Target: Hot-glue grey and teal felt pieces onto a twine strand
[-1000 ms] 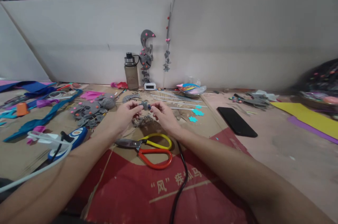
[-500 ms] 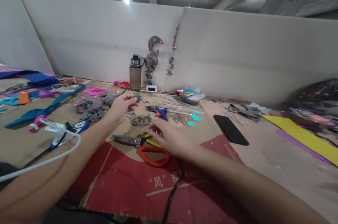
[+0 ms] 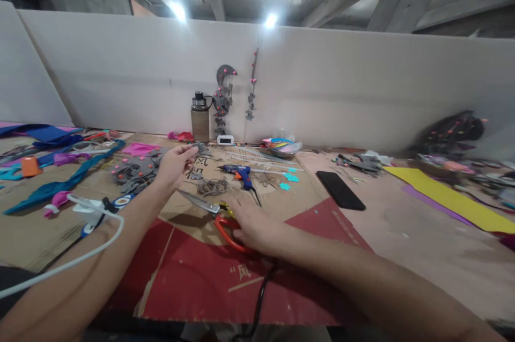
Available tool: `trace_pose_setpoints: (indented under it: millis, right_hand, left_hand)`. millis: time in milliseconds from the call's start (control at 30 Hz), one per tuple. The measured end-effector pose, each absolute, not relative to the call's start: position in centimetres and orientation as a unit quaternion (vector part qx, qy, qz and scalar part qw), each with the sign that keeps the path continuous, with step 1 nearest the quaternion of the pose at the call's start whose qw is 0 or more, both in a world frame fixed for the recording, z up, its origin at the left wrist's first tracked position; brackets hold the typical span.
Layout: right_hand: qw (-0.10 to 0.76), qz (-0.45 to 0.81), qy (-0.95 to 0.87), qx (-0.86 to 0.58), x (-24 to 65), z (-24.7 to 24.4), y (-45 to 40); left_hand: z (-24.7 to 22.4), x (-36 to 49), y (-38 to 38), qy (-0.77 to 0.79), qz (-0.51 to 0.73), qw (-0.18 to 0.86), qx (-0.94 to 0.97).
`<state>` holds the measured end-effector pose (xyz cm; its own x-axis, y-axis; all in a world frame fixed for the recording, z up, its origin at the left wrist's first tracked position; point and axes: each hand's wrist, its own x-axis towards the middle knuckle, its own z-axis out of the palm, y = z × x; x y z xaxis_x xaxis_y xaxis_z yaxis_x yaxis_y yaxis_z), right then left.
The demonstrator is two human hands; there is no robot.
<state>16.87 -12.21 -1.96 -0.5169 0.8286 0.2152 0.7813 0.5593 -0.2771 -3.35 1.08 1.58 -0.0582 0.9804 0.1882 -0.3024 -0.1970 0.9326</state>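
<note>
My left hand (image 3: pixel 177 165) pinches a small grey felt piece (image 3: pixel 204 148) between thumb and fingers; its exact shape is too small to make out. My right hand (image 3: pixel 251 221) is closed around the red and yellow handles of the scissors (image 3: pixel 207 205). Their blades point left, slightly apart from the cardboard, with a shadow beneath. Just beyond the blades lies a coil of grey-brown cord (image 3: pixel 212 186). A blue glue gun (image 3: pixel 241 174) rests on its side behind my right hand. Grey felt pieces with pink dots (image 3: pixel 137 170) are heaped left of my left hand.
A water bottle (image 3: pixel 200 119) stands by the white partition (image 3: pixel 341 84), where grey felt hangings (image 3: pixel 225 89) are fixed. Turquoise felt flowers (image 3: pixel 285 186) and a black phone (image 3: pixel 340 190) lie to the right. A white cable (image 3: pixel 112 242) crosses above my left forearm.
My right hand has come down onto the scissors' handles and closed on them, and the blades have risen slightly. My left hand still pinches the felt piece. The view has shifted a little.
</note>
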Motion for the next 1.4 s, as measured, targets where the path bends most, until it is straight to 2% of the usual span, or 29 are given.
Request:
trace_pose_setpoints:
  millis: [167, 300, 433, 567, 767, 1100, 1400]
  right_hand:
    - [0.27, 0.132, -0.859, -0.414, 17.6, -2.1, -11.6]
    - [0.359, 0.133, -0.825, -0.415, 18.3, -1.8, -11.3]
    - [0.389, 0.116, -0.8, -0.441, 19.7, -1.2, -10.9]
    - [0.381, 0.108, -0.788, -0.471, 20.9, -1.3, -10.0]
    - [0.322, 0.058, -0.789, -0.52, 21.9, -2.5, -8.9]
    - [0.248, 0.024, -0.82, -0.515, 22.6, -3.4, -8.7]
    - [0.239, -0.001, -0.837, -0.491, 23.7, -5.3, -7.5]
  left_hand:
    - [2.3, -4.9, 1.7, 0.353, 0.627, 0.542, 0.435]
    - [1.9, -5.3, 2.0, 0.367, 0.616, 0.543, 0.438]
    - [1.4, -4.7, 1.9, 0.371, 0.596, 0.55, 0.452]
    - [1.1, -3.8, 1.4, 0.368, 0.57, 0.565, 0.469]
    - [0.9, -2.8, 0.6, 0.384, 0.543, 0.56, 0.494]
    - [0.8, -1.8, -0.5, 0.357, 0.519, 0.595, 0.499]
    - [0.4, -1.4, -0.7, 0.368, 0.496, 0.626, 0.476]
